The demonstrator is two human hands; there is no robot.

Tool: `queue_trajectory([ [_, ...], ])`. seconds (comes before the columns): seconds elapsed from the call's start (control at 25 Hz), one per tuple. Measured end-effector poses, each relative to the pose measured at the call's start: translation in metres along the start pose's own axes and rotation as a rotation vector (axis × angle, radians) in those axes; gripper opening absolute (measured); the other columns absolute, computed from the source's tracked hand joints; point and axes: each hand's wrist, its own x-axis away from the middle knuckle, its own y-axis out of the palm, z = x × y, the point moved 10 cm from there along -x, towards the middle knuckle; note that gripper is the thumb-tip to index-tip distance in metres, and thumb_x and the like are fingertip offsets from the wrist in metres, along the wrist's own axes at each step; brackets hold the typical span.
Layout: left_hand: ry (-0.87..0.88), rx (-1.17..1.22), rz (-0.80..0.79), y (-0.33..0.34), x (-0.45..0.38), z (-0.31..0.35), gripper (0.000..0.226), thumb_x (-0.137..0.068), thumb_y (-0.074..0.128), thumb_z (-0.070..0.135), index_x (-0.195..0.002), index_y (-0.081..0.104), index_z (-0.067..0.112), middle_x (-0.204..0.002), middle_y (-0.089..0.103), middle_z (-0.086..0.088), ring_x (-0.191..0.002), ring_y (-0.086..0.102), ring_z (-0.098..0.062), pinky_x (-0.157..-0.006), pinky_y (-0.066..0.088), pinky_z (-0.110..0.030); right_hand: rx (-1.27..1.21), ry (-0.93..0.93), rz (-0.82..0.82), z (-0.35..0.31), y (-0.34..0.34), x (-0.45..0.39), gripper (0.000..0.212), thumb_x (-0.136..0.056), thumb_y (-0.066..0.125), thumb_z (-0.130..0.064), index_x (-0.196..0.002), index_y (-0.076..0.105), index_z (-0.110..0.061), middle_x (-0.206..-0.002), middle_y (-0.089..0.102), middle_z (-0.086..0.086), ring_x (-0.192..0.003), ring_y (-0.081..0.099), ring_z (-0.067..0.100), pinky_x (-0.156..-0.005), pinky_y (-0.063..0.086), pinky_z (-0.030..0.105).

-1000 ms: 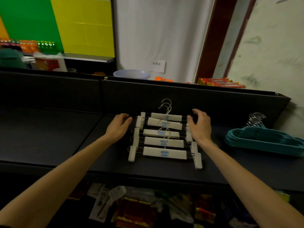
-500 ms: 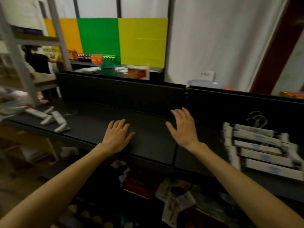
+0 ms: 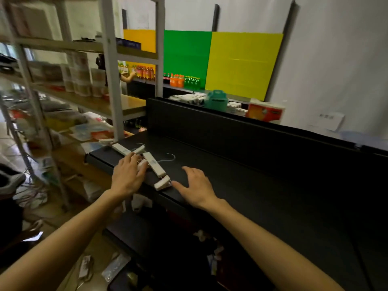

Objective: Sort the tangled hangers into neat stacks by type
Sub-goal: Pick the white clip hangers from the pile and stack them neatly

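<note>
A few white clip hangers [image 3: 154, 163] lie tangled at the near left corner of the black table [image 3: 262, 198], their wire hooks pointing to the far side. The left hand [image 3: 128, 175] rests on them with straight fingers spread over the clips — gripping nothing. The right hand [image 3: 195, 189] lies flat and released on the table just right of the nearest clip, below a black back panel [image 3: 231, 133].

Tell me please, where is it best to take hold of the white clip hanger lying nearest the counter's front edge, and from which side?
Probably grip the white clip hanger at the middle of its flat bar, coming from above. The bar lies flat and diagonal on the black counter; its near clip sits at the front edge, and the left hand already covers the far end.
</note>
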Motion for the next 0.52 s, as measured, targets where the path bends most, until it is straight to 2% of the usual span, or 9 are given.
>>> queue_trajectory([
  [0.12,0.037,0.005,-0.148,0.022,-0.048,-0.035,0.056,-0.103,0.036,0.054,-0.15,0.041,0.024,-0.163,0.028,-0.005,-0.149,0.027,-0.026,-0.117,0.028,-0.049,0.046,-0.051,-0.103,-0.029,0.031,-0.066,0.083,-0.085,0.059,-0.065,-0.151,0.036,-0.02,-0.149,0.046,0.003,-0.135,0.042,0.023,-0.11,0.039,0.042],
  [0.2,0.099,-0.019,-0.278,0.041,-0.077,-0.047,0.059,-0.102,0.035,0.057,-0.152,0.039,0.026,-0.164,0.026,-0.003,-0.152,0.019,-0.022,-0.12,0.024,-0.045,0.079,-0.062,-0.217,-0.033,0.048,-0.109,0.072,-0.084,0.065,-0.053,-0.146,0.044,-0.023,-0.139,0.052,0.003,-0.122,0.05,0.022,-0.101,0.047,0.041],
  [0.28,0.199,-0.075,-0.355,0.053,-0.103,-0.045,0.058,-0.1,0.036,0.059,-0.149,0.042,0.028,-0.163,0.027,-0.001,-0.151,0.019,-0.019,-0.118,0.028,-0.044,0.057,-0.045,-0.291,-0.024,0.056,-0.148,0.055,-0.087,0.065,-0.043,-0.138,0.054,-0.025,-0.127,0.057,0.0,-0.107,0.056,0.016,-0.092,0.052,0.039],
  [0.4,0.339,-0.151,-0.351,0.065,-0.144,-0.039,0.062,-0.097,0.044,0.062,-0.151,0.038,0.033,-0.161,0.029,0.004,-0.149,0.024,-0.018,-0.114,0.036,-0.044,0.034,-0.011,-0.173,0.005,0.049,-0.196,0.045,-0.09,0.062,-0.038,-0.134,0.059,-0.028,-0.125,0.059,-0.004,-0.106,0.057,0.013,-0.089,0.052,0.034],
  [0.52,0.473,-0.207,-0.313,0.08,-0.172,-0.027,0.062,-0.095,0.051,0.059,-0.151,0.038,0.034,-0.157,0.036,0.006,-0.143,0.029,-0.018,-0.104,0.044,-0.038,0.019,0.08,-0.066,0.029,0.038,-0.205,0.041,-0.09,0.063,-0.043,-0.13,0.063,-0.031,-0.121,0.057,-0.008,-0.107,0.055,0.01,-0.085,0.048,0.029],
])
